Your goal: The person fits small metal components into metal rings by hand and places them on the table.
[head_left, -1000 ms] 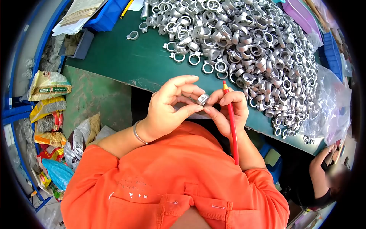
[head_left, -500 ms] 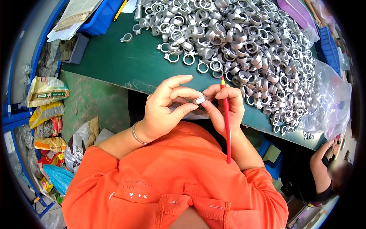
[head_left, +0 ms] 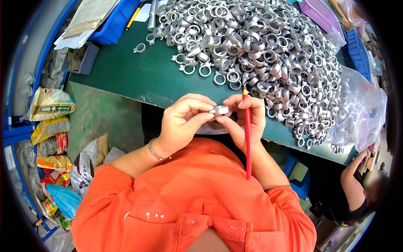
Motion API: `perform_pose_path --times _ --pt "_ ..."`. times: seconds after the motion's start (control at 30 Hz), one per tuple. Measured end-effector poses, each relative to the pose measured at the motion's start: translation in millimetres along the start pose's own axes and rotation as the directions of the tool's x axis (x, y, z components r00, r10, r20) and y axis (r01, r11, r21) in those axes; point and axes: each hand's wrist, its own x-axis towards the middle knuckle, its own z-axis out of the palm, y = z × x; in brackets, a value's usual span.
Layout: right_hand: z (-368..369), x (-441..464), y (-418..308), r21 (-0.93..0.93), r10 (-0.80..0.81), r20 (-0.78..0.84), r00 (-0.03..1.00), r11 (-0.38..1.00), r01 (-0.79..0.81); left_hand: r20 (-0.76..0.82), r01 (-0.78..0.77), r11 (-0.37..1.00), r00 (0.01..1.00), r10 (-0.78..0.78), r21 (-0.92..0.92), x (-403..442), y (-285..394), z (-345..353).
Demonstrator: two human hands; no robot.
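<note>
Between my two hands, in front of my body, is a small grey metal ring (head_left: pixel 221 110). My left hand (head_left: pixel 181 122) pinches its small stem between thumb and fingers. My right hand (head_left: pixel 247 121) touches or nearly touches the ring's other side with the thumb, and has a red pen (head_left: pixel 248 143) held between its fingers, yellowish tip pointing up. Beyond my hands a large heap of similar metal rings (head_left: pixel 268 54) covers much of the green table (head_left: pixel 121 71). Several rings lie loose at the heap's near left edge.
At the upper left are a blue bin (head_left: pixel 119 25) with papers, a grey box (head_left: pixel 87 59) and a yellow pen (head_left: pixel 133 19). Clear plastic sheeting (head_left: pixel 357 109) lies at the right. Another person (head_left: pixel 352 189) sits at the lower right. Filled bags (head_left: pixel 50 105) stand at the left.
The ring in my fingers has turned, so its round band now shows between my hands. The pen has moved slightly left and stands more upright.
</note>
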Motion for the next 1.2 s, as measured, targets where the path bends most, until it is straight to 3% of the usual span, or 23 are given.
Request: perform_pose_path --times 0.07,0.17,0.23,0.27,0.33,0.57,0.63,0.77,0.83,0.93,1.03,1.1,1.2 --pt "-0.4 -2.2 -0.2 0.111 0.058 -0.008 0.998 0.992 -0.057 0.006 -0.034 0.999 0.999 0.034 -0.01 -0.7 -1.8 0.3" --pt "-1.5 -3.4 1.6 0.106 0.027 -0.05 0.998 0.994 -0.022 0.018 -0.029 0.999 0.999 0.028 0.032 -3.0 -2.8 2.9" --pt "-0.3 -2.9 -1.9 0.106 -0.023 -0.03 0.999 0.994 0.027 -0.045 0.105 0.993 0.993 -0.108 -0.056 -1.4 1.7 6.8" --pt "0.5 -4.6 -2.4 0.115 -0.022 -0.049 0.999 0.993 0.027 -0.044 0.102 0.993 0.994 -0.104 -0.056 -0.9 3.4 7.7" --pt "-0.4 -5.4 -2.6 0.082 -0.067 -0.046 0.997 0.994 0.07 -0.078 0.3 0.937 0.945 -0.317 -0.18 -1.0 6.4 8.5" --pt "-5.5 -11.5 -3.5 -0.058 -0.153 0.008 0.988 0.987 0.153 0.005 0.3 0.954 0.954 -0.3 -0.005 -2.6 5.4 10.5" --pt "-2.5 -11.5 -6.0 -0.052 -0.163 0.005 0.987 0.985 0.163 0.015 0.448 0.856 0.888 -0.46 -0.257 -3.3 9.1 13.7" --pt "-5.8 -11.6 -9.6 -0.111 -0.157 0.006 0.988 0.981 0.157 0.075 0.505 0.816 0.859 -0.506 -0.282 -0.4 12.0 13.6" --pt "-17.3 -10.6 -11.4 -0.163 -0.23 -0.004 0.973 0.96 0.227 0.11 0.539 0.718 0.826 -0.553 -0.441 0.9 11.7 11.8" --pt "-39.7 -5.4 -26.0 -0.32 -0.324 -0.185 0.928 0.913 0.255 0.13 0.548 0.688 0.817 -0.561 -0.475 2.9 12.8 7.9" --pt "-57.3 2.9 -42.0 -0.539 -0.35 -0.209 0.913 0.82 0.191 0.13 0.564 0.652 0.798 -0.589 -0.507 6.5 12.4 8.4" --pt "-65.3 14.3 -44.0 -0.801 -0.446 -0.012 0.895 0.54 0.259 0.115 0.57 0.69 0.801 -0.587 -0.445 6.3 5.9 7.3" --pt "-58.1 32.3 -49.4 -0.862 -0.336 0.204 0.92 0.383 0.331 0.16 0.575 0.618 0.788 -0.595 -0.536 12.5 8.2 10.4"
